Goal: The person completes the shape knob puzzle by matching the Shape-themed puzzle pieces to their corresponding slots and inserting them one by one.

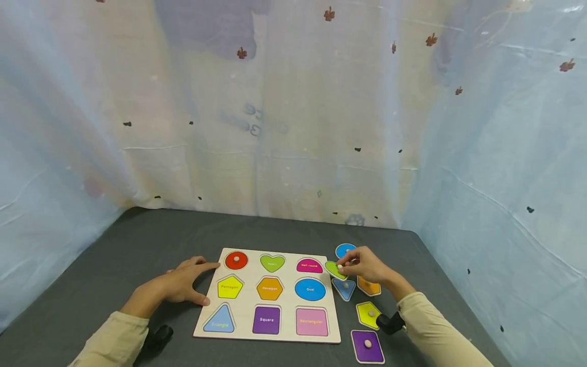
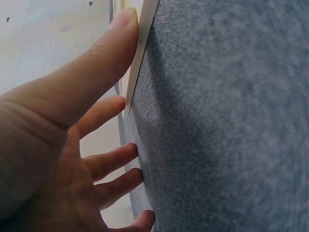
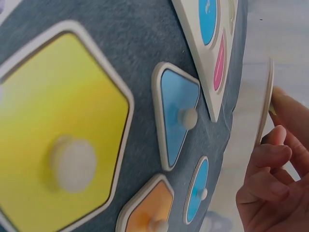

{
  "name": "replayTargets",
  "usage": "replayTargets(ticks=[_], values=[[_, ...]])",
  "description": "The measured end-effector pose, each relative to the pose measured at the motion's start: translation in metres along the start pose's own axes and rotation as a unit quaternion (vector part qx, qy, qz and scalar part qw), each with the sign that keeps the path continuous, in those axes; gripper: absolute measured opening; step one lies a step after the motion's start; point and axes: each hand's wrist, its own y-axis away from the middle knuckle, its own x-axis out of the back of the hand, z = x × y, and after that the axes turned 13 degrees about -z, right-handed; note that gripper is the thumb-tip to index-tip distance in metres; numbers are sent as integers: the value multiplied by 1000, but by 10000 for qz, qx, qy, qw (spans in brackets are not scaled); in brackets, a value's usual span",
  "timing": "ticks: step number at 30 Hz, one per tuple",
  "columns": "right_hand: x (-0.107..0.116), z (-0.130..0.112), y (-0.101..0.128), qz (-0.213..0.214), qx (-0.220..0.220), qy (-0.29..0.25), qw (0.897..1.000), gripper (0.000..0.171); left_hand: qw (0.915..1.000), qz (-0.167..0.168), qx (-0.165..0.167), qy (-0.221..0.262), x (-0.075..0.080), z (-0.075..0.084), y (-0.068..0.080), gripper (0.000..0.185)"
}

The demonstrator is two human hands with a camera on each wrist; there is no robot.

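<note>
Purple square piece (image 1: 368,346) sits nearest me on the counter (image 1: 114,265). My right hand (image 1: 367,265) pinches the green heart piece (image 1: 335,269) by its knob, beside the puzzle board (image 1: 268,295); my left hand (image 1: 181,283) rests flat, steadying the board. Tilted like this, the heart could slip or catch its slot's edge.

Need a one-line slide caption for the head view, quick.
Right hand pinches the green heart piece beside the shape puzzle board; left hand steadies the board's edge.

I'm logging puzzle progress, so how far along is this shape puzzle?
Only the red circle is seated in the board. The right hand pinches the green heart piece by its knob; the left hand steadies the board. The blue triangle, yellow pentagon and purple square lie loose.
</note>
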Motion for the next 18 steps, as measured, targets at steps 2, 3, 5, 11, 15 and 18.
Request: replayTargets(ticks=[2, 3, 5, 11, 15, 18], values=[[-1, -1, -4, -15, 35, -65, 10000, 19, 10000, 2, 11, -6, 0, 0, 0, 95], [-2, -2, -6, -16, 27, -109, 9999, 19, 10000, 8, 21, 6, 0, 0, 0, 95], [-4, -2, -10, -6, 22, -220, 9998, 19, 10000, 29, 21, -1, 0, 1, 1, 96], [-11, -1, -22, -6, 126, -318, 9994, 16, 10000, 64, 43, -9, 0, 2, 0, 96], [-14, -3, -27, -30, 25, -297, 9996, 15, 10000, 59, 25, 8, -1, 2, 1, 97], [-17, -4, -31, -34, -76, -264, 9996, 16, 10000, 57, 14, 7, -1, 2, 0, 97]])
